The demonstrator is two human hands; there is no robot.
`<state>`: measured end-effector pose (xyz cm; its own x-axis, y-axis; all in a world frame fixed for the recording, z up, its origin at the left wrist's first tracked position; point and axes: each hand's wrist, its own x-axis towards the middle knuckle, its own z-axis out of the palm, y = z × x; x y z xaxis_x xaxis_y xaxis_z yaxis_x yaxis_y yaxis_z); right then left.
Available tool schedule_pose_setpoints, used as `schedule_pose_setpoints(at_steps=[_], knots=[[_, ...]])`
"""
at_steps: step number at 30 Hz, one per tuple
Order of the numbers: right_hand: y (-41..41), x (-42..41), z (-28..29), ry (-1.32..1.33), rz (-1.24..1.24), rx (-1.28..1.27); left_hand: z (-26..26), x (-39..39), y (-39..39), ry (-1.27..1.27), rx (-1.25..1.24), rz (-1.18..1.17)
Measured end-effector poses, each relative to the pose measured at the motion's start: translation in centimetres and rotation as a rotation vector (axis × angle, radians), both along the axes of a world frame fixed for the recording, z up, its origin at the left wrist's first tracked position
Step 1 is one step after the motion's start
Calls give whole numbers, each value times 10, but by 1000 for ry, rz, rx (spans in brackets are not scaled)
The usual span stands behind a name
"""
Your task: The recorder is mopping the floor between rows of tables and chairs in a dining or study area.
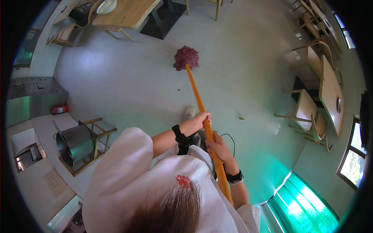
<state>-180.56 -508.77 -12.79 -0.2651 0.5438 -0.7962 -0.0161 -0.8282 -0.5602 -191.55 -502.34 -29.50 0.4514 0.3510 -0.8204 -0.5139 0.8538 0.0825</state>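
Both my hands grip the orange handle (195, 90) of a mop. My left hand (203, 119) closes round it farther up, towards the mop head, while my right hand (219, 146) holds it lower, beside my body. The dark red string mop head (186, 57) rests on the pale floor ahead of me. Nearer than the mop head, a small brown bit (179, 90) lies on the floor left of the handle. Some loose debris (240, 118) is on the floor to the right. One of my light shoes (190, 111) shows just beyond my left hand.
Ahead stands a wooden table (122, 14) with a bowl (107, 6) and a black base (163, 21). Wooden chairs (304, 109) and a table (330, 96) line the right. On the left are a metal pot (76, 142) on a wooden stool (100, 134) and a red fire extinguisher (60, 109).
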Motion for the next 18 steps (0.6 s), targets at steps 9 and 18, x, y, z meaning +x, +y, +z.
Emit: schedule_pose_setpoints(at_steps=[9,18], knots=[[55,-72,-35,479,-227,-373,-32,-128,59,229,166,195],[30,-41,-42,518,-511,-660,-128,-112,17,234,84,-260]])
